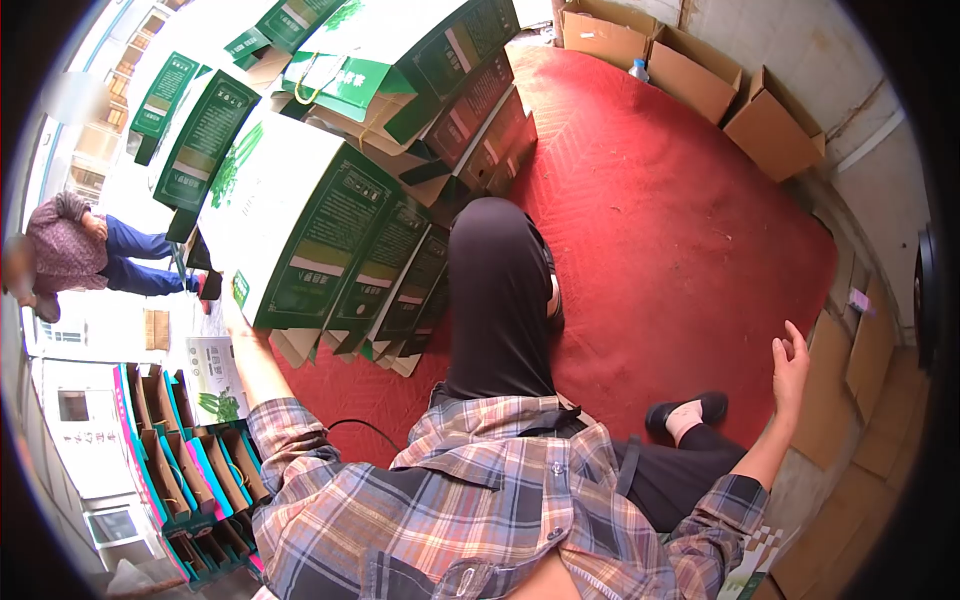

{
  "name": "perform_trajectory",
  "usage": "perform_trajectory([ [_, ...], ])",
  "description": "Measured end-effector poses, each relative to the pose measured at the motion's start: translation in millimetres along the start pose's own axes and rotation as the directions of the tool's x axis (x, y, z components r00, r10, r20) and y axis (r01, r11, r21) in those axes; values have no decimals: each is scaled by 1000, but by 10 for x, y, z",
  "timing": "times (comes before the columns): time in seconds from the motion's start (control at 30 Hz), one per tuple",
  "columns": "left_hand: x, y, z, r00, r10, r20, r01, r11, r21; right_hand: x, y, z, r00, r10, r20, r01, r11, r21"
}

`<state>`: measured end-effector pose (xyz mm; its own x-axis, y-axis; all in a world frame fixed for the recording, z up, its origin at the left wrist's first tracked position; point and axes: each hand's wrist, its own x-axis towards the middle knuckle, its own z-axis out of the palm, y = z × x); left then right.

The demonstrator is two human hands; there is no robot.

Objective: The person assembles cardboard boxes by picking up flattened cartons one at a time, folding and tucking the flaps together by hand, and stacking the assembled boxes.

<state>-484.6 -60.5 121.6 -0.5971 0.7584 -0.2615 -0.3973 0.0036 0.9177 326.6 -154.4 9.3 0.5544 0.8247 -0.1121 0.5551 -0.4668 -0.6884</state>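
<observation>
My left hand [236,322] reaches to the near lower corner of a green and white cardboard carton [345,235]. Its fingers are hidden or washed out by glare, so I cannot see whether they grip it. This carton is the nearest in a stack of like cartons, with dark green printed sides and loose flaps hanging at the bottom. Out to the right, my right hand [790,368] is raised with its fingers apart and nothing in it. Flat brown cardboard [825,395] lies nearest to it.
Red carpet [670,220] covers the floor. Open brown boxes [695,75] line the far wall, with a bottle [639,70] beside them. At lower left stand several divided cartons [185,460] and a white printed box [214,378]. Another person [70,245] stands at far left.
</observation>
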Motion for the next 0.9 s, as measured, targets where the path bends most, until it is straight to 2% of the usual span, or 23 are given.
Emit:
perform_trajectory([
  [0.1,4,-16,-40,998,49,36,-51,996,74,0,-57,15,1000,-14,10,14,1000,-14],
  [0.2,-112,-4,26,1000,8,20,-8,999,48,47,26,45,999,-41,31,41,999,9],
  [0.27,-117,30,3,1000,-5,-9,7,993,119,50,32,74,998,-42,39,41,999,10],
  [0.43,-82,95,-137,995,96,-8,-95,990,104,26,-84,100,998,-9,65,13,998,-59],
  [0.6,-149,91,-433,965,252,-75,-228,943,241,36,48,47,994,-104,35,100,991,84],
  [0.67,-312,83,-481,920,375,-112,-316,881,351,-11,9,-3,996,-91,12,89,992,93],
  [0.77,-645,-22,-342,802,587,-109,-436,701,565,-72,-31,-54,995,-93,-35,97,987,126],
  [0.87,-959,-178,16,655,755,14,-534,450,716,-155,-84,-152,996,-70,-62,74,995,63],
  [0.9,-1023,-227,189,595,800,77,-581,362,728,-200,-135,-198,999,5,-48,1,990,142],
])
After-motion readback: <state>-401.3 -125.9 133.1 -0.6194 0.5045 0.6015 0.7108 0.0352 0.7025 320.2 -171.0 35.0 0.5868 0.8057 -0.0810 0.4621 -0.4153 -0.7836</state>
